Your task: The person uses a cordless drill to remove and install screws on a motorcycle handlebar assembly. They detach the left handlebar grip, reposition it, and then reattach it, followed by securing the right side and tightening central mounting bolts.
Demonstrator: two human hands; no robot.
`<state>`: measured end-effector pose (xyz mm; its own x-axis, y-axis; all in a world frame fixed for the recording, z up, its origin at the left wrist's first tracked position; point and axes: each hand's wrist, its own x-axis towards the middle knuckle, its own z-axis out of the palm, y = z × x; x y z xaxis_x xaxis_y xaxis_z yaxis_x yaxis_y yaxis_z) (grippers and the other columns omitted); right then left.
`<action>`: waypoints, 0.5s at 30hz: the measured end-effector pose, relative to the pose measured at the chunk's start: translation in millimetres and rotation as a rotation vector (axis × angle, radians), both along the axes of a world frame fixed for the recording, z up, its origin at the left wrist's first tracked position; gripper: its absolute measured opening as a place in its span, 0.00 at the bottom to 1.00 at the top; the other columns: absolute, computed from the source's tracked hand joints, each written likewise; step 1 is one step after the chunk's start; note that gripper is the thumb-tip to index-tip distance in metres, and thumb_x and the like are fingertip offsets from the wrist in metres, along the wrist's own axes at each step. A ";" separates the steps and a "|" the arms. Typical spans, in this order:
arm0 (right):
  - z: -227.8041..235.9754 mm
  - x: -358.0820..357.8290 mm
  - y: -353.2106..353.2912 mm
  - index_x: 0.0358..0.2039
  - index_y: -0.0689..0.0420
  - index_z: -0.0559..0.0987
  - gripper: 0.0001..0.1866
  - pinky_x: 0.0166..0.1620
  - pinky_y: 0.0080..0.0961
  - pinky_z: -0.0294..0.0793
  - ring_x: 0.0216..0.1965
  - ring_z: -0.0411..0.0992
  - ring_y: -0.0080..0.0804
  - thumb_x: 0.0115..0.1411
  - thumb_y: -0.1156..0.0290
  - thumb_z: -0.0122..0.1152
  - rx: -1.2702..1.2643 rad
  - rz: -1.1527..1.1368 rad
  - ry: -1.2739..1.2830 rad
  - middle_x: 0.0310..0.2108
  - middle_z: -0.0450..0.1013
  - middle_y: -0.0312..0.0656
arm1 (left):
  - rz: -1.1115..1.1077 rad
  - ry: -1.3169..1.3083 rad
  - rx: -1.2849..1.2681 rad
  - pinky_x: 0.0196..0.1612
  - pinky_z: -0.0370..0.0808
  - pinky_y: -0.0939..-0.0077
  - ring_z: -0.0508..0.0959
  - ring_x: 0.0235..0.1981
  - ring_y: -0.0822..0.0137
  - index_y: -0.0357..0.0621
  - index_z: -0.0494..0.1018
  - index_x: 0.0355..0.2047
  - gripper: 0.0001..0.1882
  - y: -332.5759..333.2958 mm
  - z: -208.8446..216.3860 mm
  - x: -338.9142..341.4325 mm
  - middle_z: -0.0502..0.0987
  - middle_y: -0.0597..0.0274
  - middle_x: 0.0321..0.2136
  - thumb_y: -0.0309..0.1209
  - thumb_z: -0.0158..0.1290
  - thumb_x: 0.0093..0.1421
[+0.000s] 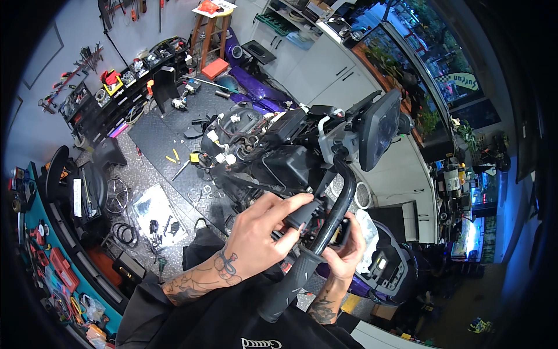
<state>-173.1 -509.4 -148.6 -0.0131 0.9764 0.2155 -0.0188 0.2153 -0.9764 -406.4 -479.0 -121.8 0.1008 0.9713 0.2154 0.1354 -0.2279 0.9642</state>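
A black handlebar (pixel 339 210) rises in front of me, with a ribbed rubber grip (pixel 294 286) at its near end. My left hand (pixel 258 228) is closed on a small black boxy housing (pixel 303 214), thumb and fingers pinching it just left of the bar. On the bar's other side, my right hand (pixel 347 251) curls up from below with its thumb by the bar. Its fingers are closed around a dark part, mostly hidden by the bar. Beyond stands the partly stripped scooter body (pixel 285 166), with loose wires and white connectors.
A dark display unit (pixel 381 131) sits at the bar's far end. Purple body panels (pixel 256 87) lie farther back. Small tools, including yellow-handled pliers (pixel 172 156), rest on the dark floor mat (pixel 160 136). A teal-topped bench (pixel 43 250) runs along the left; white cabinets (pixel 331 70) stand behind.
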 end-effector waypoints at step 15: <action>58.5 -4.5 10.2 0.62 0.75 0.69 0.43 0.64 0.35 0.68 0.59 0.70 0.43 0.44 0.76 0.74 0.151 0.038 -0.328 0.55 0.68 0.54 | -0.386 -0.225 -0.097 0.40 0.80 0.80 0.81 0.40 0.74 0.40 0.72 0.64 0.32 18.4 8.3 -18.4 0.73 0.60 0.42 0.15 0.59 0.57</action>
<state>-177.7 -499.1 -90.1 -0.1405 0.9315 0.3356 0.2793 0.3624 -0.8892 -424.8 -460.6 -113.5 0.4206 0.8885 0.1835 -0.1572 -0.1278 0.9793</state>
